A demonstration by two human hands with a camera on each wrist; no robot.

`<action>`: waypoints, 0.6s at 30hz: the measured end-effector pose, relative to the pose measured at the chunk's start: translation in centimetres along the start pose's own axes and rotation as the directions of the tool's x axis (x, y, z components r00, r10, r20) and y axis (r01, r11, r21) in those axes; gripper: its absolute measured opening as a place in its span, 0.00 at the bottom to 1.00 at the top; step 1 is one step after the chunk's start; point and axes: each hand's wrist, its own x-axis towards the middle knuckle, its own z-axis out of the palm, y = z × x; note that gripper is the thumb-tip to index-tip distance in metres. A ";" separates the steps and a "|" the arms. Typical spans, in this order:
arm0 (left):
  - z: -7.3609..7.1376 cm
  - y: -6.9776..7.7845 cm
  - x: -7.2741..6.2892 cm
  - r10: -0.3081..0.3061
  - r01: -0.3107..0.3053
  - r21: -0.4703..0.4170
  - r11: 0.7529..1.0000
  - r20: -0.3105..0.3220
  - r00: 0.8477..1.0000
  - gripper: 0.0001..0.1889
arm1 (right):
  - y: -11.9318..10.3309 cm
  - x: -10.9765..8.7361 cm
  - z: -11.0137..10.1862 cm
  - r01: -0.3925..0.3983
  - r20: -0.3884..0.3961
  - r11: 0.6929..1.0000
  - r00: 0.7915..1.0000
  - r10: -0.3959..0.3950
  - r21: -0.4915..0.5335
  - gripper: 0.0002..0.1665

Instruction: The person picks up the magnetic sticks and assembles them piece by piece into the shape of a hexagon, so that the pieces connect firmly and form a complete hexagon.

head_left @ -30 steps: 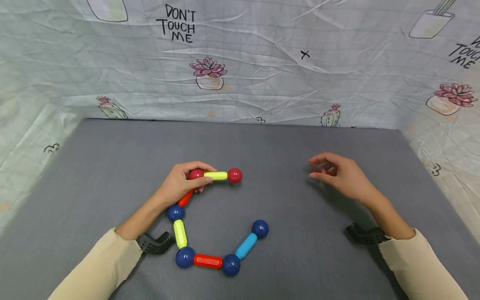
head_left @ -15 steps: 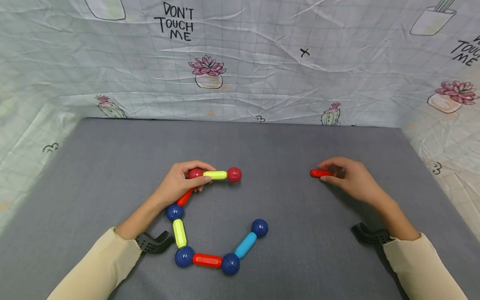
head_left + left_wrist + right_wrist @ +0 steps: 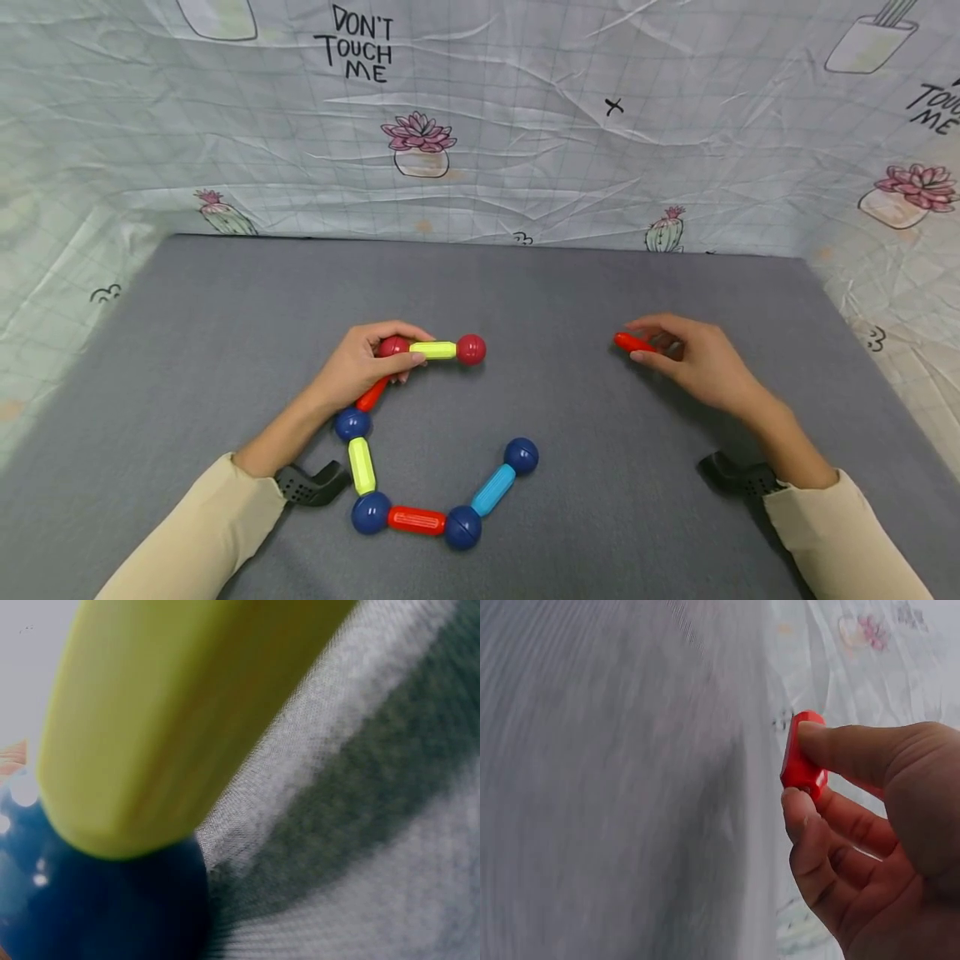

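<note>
My left hand (image 3: pixel 358 368) holds a red ball (image 3: pixel 392 347) at the top of a chain of toy building sticks and balls, its thumb on the adjoining yellow stick (image 3: pixel 441 350). A second red ball (image 3: pixel 471 350) caps that stick. Below the hand, a red stick (image 3: pixel 371 397) leads to a blue ball (image 3: pixel 352 424). Close up in the left wrist view are a yellow stick (image 3: pixel 165 712) and a blue ball (image 3: pixel 112 907). On the right, my right hand (image 3: pixel 703 365) pinches a loose red stick (image 3: pixel 632 342) between thumb and fingers; the right wrist view shows this red stick (image 3: pixel 804 754) too.
The chain curves on through a yellow stick (image 3: pixel 362 467), a blue ball (image 3: pixel 371 512), a red stick (image 3: pixel 417 521), another blue ball (image 3: pixel 462 527) and a light blue stick (image 3: pixel 493 490) to an end blue ball (image 3: pixel 521 456). Printed cloth (image 3: pixel 525 167) hangs behind the grey table (image 3: pixel 585 533).
My right hand has shifted slightly right and nearer to me. The red stick in it, mostly hidden before, now pokes out past the fingertips and has turned. My left hand keeps its hold.
</note>
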 end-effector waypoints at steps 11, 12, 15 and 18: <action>0.0 -0.3 0.0 0.010 -0.010 0.007 1.000 0.006 1.000 0.10 | -4.3 1.3 1.7 0.032 0.112 0.984 0.992 -0.053 0.175 0.19; 0.0 -0.3 0.0 0.012 -0.012 0.008 1.000 0.006 1.000 0.10 | -4.8 1.4 1.9 0.033 0.127 0.980 0.990 -0.059 0.199 0.19; 0.0 -0.2 0.0 0.011 -0.011 0.006 1.000 0.006 1.000 0.10 | -6.0 1.7 2.7 0.028 0.177 0.965 0.981 -0.076 0.259 0.19; 0.0 -0.2 0.0 0.010 -0.010 0.003 1.000 0.007 1.000 0.11 | -7.0 2.1 3.6 0.019 0.220 0.952 0.971 -0.090 0.305 0.18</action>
